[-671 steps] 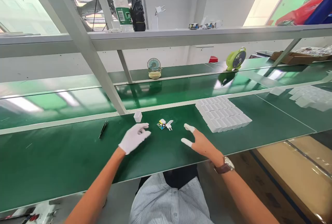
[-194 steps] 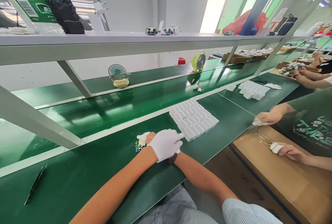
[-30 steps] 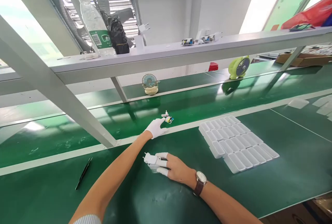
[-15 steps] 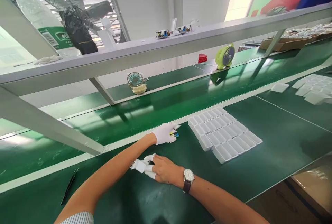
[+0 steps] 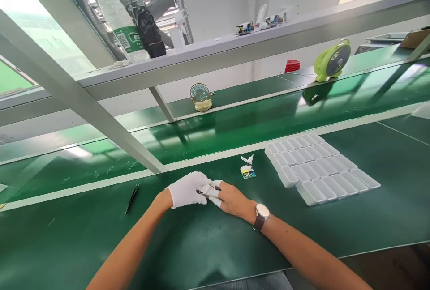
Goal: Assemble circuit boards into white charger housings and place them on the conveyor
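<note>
In front of me, my left hand (image 5: 190,189), in a white glove, is closed with its fingertips on a small white plastic piece (image 5: 204,189). A darker grey edge shows on it, though fingers cover most of it. My right hand (image 5: 233,198), with white finger covers and a watch (image 5: 262,211) at its wrist, pinches the same piece from the right. Beyond my hands, a small circuit board (image 5: 248,175) with yellow and blue parts lies on the green table (image 5: 208,240), white wires and a connector at its upper side.
White open trays (image 5: 325,187) stand in rows on the right. Black tweezers (image 5: 132,199) lie to the left. Behind the rail are a small fan (image 5: 200,96) and a green fan (image 5: 332,61). A slanted post (image 5: 110,122) rises at left, under a shelf (image 5: 208,64).
My left hand has let go of the circuit board, leaving it on the table, and moved back to meet my right hand at the white plastic piece. The view has shifted left.
</note>
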Demonstrator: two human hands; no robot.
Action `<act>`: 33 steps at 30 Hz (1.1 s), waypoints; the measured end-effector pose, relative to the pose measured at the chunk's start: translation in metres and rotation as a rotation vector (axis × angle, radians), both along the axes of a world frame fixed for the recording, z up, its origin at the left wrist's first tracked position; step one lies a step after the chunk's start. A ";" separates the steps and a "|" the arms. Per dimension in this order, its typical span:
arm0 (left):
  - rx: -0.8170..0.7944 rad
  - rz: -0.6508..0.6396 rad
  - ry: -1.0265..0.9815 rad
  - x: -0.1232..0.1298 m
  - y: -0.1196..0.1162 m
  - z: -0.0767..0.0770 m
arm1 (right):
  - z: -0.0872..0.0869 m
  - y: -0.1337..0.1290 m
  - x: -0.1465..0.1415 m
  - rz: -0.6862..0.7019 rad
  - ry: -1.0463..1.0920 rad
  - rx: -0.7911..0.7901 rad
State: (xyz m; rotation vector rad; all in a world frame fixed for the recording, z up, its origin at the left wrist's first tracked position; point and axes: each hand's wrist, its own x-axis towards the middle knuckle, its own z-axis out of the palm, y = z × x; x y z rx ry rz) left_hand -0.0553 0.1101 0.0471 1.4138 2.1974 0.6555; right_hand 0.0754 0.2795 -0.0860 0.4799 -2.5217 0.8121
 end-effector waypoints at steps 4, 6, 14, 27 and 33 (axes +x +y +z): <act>0.150 0.241 -0.075 0.013 -0.027 -0.041 | 0.005 -0.003 0.001 -0.019 -0.064 -0.253; 0.238 0.310 -0.131 0.015 -0.031 -0.057 | 0.006 -0.005 0.000 -0.022 -0.084 -0.324; 0.356 0.443 -0.314 0.021 -0.032 -0.081 | 0.009 -0.005 -0.004 0.061 -0.068 -0.209; 0.363 0.466 -0.386 0.020 -0.033 -0.091 | 0.008 0.001 -0.002 0.044 -0.139 0.017; 0.439 0.458 -0.460 0.012 -0.036 -0.097 | 0.001 0.003 -0.001 0.009 -0.115 0.120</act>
